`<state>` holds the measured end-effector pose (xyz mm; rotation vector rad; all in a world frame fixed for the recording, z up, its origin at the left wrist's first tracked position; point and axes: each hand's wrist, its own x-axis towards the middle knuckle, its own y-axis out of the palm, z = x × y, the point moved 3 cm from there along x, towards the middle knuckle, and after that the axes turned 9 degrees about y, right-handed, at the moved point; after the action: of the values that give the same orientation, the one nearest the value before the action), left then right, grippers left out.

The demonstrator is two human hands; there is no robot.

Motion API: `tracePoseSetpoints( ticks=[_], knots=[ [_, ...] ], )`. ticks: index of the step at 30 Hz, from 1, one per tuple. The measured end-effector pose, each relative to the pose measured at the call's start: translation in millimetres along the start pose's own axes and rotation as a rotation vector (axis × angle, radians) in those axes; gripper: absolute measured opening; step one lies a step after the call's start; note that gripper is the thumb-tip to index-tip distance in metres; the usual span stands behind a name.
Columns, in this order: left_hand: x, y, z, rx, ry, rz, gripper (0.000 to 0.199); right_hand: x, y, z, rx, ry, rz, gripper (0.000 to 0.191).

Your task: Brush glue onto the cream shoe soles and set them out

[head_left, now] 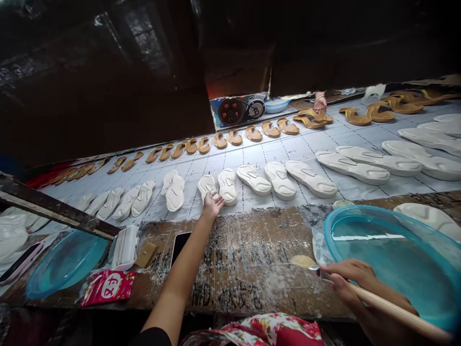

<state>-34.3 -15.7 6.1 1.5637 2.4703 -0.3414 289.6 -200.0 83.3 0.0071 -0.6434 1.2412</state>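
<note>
White soles (252, 180) lie in a long row on the gridded sheet (230, 161) along the far side of your table (252, 264). Your left hand (212, 206) is open, fingers spread, and rests against the nearest sole (208, 186) without visibly gripping it. Your right hand (345, 283) is closed around the long wooden handle of a brush (389, 305), whose pale, wet-looking head sits just above the table's splattered surface, near the blue basin (396, 254) at the right corner. Another sole (428, 216) lies beyond that basin.

The step in hand looks like brushing a pale coating onto the soles, judging by the loaded brush and white splatter. The next move calls for drawing that sole toward you and steadying it on the table with your left hand, so that your right has a firm surface to brush. Farther along the sheet, a co-worker's hand (320, 102) is beside the tan insoles (313, 117).
</note>
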Motion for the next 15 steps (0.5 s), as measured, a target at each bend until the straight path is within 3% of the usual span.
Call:
tracePoseSetpoints(
  ticks=[5, 10, 12, 15],
  knots=[
    [18, 35.0, -8, 0.572, 0.118, 0.018, 0.043, -3, -34, -33, -0.174, 0.226, 0.034, 0.031],
    [23, 38.4, -6, 0.961, 0.216, 0.008, 0.047, -5, -60, -52, -0.267, 0.535, -0.007, 0.042],
    [22, 32.1, -7, 1.030, 0.273, 0.003, 0.048, -4, -67, -61, -0.276, 0.520, -0.010, 0.039],
    [27, 8.6, -17, 1.085, 0.325, -0.056, 0.049, -1, -71, -74, -0.282, 0.365, 0.020, 0.032]
  ],
)
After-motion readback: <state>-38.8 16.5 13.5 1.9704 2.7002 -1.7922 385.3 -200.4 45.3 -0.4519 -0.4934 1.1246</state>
